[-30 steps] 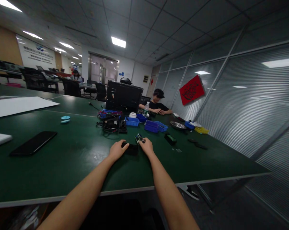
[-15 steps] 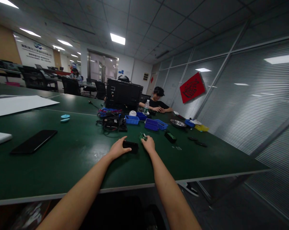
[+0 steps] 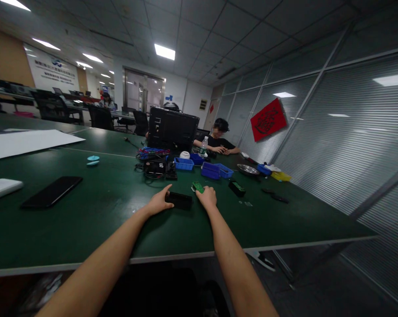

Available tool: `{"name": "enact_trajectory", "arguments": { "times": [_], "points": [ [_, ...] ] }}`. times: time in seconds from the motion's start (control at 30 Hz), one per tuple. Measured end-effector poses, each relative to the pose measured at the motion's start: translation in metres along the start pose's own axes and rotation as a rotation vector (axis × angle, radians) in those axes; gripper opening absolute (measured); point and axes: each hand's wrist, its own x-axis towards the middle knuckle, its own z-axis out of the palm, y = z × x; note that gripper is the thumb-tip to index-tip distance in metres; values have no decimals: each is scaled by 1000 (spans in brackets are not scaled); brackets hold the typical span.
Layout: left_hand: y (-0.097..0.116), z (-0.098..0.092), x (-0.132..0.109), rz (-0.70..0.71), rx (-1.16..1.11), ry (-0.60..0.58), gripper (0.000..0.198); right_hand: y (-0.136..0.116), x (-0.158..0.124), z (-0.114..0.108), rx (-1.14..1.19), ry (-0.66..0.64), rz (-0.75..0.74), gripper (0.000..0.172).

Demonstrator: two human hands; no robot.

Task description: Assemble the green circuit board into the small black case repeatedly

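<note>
My left hand (image 3: 159, 201) grips the left end of a black box-like case (image 3: 180, 200) between thumb and fingers, low over the green table (image 3: 113, 224). Just right of the case, my right hand (image 3: 207, 197) is closed on a green circuit board (image 3: 198, 187), which sticks out past the fingertips. The case and the board are apart. Further right lies another black case with a green board in it (image 3: 237, 188), and small clear pieces (image 3: 248, 204) rest near it.
Beyond my hands are a black device with cables (image 3: 154, 167), blue trays (image 3: 184, 164), a bottle (image 3: 203, 146) and a monitor (image 3: 173, 128). A black phone (image 3: 52, 192) lies left, a metal dish (image 3: 248, 170) right. A person (image 3: 220, 138) sits across the table.
The green board has turned in my right hand, so more of its green face shows. My left hand has shifted slightly left along the case, uncovering more of it. The view has shifted a little.
</note>
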Motion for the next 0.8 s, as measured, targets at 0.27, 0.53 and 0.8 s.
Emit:
{"name": "enact_trajectory", "arguments": {
  "times": [0.27, 0.53, 0.8],
  "points": [
    [-8, -2, -1, 16, 27, 39, 78, 14, 9, -3, 158, 32, -23, 41],
    [-10, 5, 4, 14, 132, 129, 51, -9, -4, -9, 1019, -170, -342, 48],
    [-7, 4, 5, 9, 209, 58, 49, -24, -16, -11, 745, -199, -565, 34]
  ]
}}
